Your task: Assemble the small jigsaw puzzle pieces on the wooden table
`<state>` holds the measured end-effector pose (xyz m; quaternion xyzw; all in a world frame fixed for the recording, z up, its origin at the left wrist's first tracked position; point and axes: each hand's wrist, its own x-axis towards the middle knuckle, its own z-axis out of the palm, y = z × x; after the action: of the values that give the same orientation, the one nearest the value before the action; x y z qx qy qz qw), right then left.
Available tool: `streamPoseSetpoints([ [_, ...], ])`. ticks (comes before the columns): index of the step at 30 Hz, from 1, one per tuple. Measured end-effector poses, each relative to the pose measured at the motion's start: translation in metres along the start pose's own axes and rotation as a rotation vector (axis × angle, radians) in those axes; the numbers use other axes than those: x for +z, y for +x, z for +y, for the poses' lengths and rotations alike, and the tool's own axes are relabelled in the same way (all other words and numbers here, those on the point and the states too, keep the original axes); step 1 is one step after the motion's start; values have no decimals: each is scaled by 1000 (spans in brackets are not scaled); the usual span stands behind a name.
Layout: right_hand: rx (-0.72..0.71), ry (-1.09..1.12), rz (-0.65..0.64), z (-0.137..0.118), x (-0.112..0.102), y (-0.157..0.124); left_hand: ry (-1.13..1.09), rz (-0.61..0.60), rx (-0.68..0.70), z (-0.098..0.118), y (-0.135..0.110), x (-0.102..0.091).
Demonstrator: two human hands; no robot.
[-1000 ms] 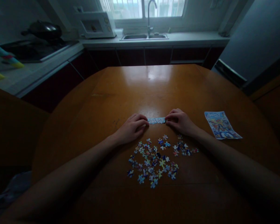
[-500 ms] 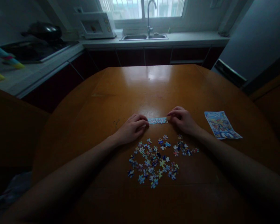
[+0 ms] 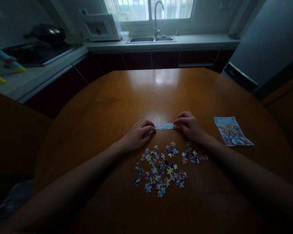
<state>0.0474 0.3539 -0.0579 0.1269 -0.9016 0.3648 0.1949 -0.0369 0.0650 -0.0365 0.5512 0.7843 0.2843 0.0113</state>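
A short strip of joined jigsaw puzzle pieces (image 3: 164, 126), light blue with pale lettering, lies flat on the wooden table. My left hand (image 3: 141, 133) rests at its left end, thumb and fingers closed on the edge. At the opposite end, my right hand (image 3: 189, 125) has its fingertips and thumb together on the strip's right edge. Closer to me lies a wide heap of loose puzzle pieces (image 3: 158, 172). A smaller cluster of loose pieces (image 3: 193, 156) sits to its right, near my right forearm.
To the right on the table (image 3: 100, 117) is a printed picture sheet (image 3: 233, 131) with a curled corner. Beyond the table are a sink (image 3: 151, 39), a microwave (image 3: 100, 27) and a pot (image 3: 47, 32) on the stove. A refrigerator (image 3: 266, 42) stands at right.
My right hand has shifted slightly left, and its fingertips have closed on the strip's right end. The left hand and the loose pieces stay in place.
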Motion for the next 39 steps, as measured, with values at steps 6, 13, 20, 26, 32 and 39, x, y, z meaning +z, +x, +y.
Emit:
streamPoseSetpoints([
  [6, -15, -23, -46, -2, 1, 0, 4, 1, 0, 0, 0, 0],
  [13, 23, 7, 14, -2, 1, 1, 0, 3, -11, -3, -2, 3],
  [20, 80, -15, 27, -3, 2, 1, -76, 96, -117, -6, -5, 5],
  [26, 86, -12, 9, -6, 1, 2, -92, 90, -94, -7, -5, 4],
  [32, 35, -12, -16, -9, 0, 2, -72, 76, -66, -7, -5, 4],
  [39, -58, -16, -63, -7, 2, 1, -73, 75, -64, -8, -5, 5],
])
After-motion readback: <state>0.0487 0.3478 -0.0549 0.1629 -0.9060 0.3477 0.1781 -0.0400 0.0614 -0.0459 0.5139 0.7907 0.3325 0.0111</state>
